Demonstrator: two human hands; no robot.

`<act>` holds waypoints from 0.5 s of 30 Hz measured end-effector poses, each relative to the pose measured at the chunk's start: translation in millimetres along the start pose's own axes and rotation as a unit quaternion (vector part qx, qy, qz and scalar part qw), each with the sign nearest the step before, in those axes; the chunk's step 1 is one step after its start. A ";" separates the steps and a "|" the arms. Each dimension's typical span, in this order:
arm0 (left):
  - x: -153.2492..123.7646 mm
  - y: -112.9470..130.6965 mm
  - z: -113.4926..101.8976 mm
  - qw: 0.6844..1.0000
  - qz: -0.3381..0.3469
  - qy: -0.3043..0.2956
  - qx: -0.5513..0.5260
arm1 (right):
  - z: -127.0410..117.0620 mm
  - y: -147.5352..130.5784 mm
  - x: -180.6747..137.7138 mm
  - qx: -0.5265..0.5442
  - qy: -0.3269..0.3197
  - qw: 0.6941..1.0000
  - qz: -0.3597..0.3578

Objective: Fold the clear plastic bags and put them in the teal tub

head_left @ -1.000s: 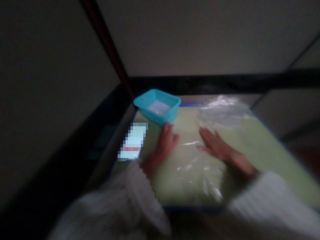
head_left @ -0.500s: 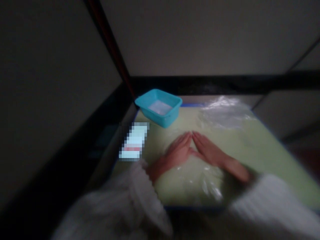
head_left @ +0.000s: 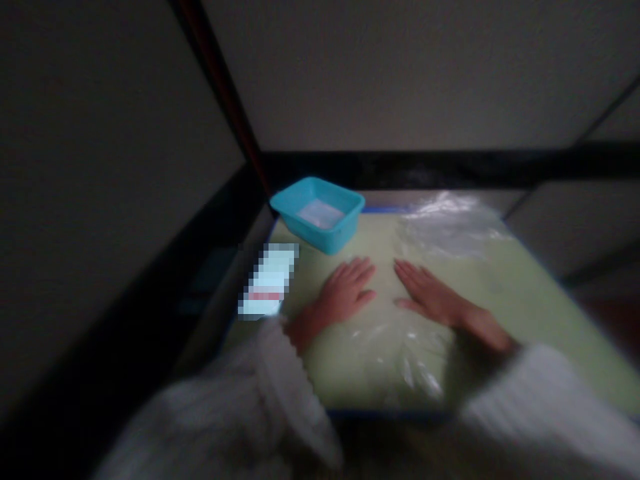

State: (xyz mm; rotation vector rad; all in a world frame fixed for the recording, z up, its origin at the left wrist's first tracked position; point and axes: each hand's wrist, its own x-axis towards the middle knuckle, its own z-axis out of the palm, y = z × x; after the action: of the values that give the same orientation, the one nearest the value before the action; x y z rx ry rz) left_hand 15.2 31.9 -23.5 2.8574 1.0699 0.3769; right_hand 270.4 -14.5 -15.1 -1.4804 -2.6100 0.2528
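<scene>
My left hand [head_left: 345, 291] lies flat, palm down, with fingers stretched out on a sheet of clear plastic film [head_left: 395, 347] spread over a pale green mat [head_left: 530, 307]. A short gap to its right, my right hand [head_left: 429, 295] lies flat on the same film, fingers extended toward the far side. Neither hand holds anything. White knitted sleeves cover both my forearms. A turquoise plastic tub [head_left: 319, 212] with a whitish content stands just beyond my left hand.
More crumpled clear plastic [head_left: 450, 223] lies at the far right of the mat. A blurred-out bright rectangle [head_left: 269, 280] sits at the mat's left edge. The mat has a blue border. Dark baseboards and pale walls close in at the back and left.
Half a second ago my fingertips met in the middle of the film. Both hands have since slid apart sideways, left hand leftward and right hand rightward, staying flat.
</scene>
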 end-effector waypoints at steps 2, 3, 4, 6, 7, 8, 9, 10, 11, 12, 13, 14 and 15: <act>0.8 0.7 -3.0 1.000 0.001 -0.004 -0.003 | -10.9 6.8 -2.2 0.031 -0.020 0.999 -0.002; 1.3 1.5 -4.8 1.000 0.002 -0.006 -0.004 | -17.4 10.2 -3.6 0.050 -0.024 0.998 0.003; 1.9 2.5 -6.5 1.000 0.001 -0.009 -0.006 | -24.1 13.4 -5.1 0.066 -0.021 0.998 0.009; 3.1 4.4 -9.4 1.000 -0.005 -0.017 -0.008 | -36.3 19.1 -8.3 0.083 0.003 0.996 0.015; 3.7 5.1 -10.5 1.000 -0.009 -0.020 -0.008 | -41.3 21.2 -9.9 0.089 0.015 0.996 0.014; 4.3 5.7 -11.2 1.000 -0.012 -0.024 -0.008 | -45.3 22.7 -11.4 0.094 0.021 0.995 0.011; 4.7 6.0 -11.5 0.999 -0.015 -0.028 -0.007 | -48.4 23.4 -12.7 0.101 0.023 0.995 0.009; 5.1 6.2 -11.5 0.999 -0.016 -0.030 -0.006 | -50.7 23.3 -13.8 0.109 0.020 0.994 0.010; 5.5 6.2 -11.3 0.999 -0.017 -0.032 -0.006 | -52.2 22.3 -14.7 0.120 0.012 0.993 0.014; 5.7 6.1 -10.9 0.999 -0.019 -0.032 -0.005 | -53.1 20.5 -15.3 0.132 0.003 0.991 0.022; 5.8 5.9 -10.4 0.999 -0.019 -0.033 -0.004 | -53.5 18.1 -15.6 0.143 -0.004 0.989 0.034; 5.9 5.7 -9.8 0.999 -0.019 -0.033 -0.004 | -53.5 15.2 -15.6 0.155 -0.011 0.987 0.048; 5.9 5.3 -9.3 0.999 -0.019 -0.032 -0.004 | -53.3 12.3 -15.3 0.168 -0.019 0.984 0.061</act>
State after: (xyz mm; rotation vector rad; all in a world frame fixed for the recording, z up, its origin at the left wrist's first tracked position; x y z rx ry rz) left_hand 20.6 31.6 -12.5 2.8168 1.1074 0.2839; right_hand 298.9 -17.1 33.9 -1.5243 -2.3537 0.7023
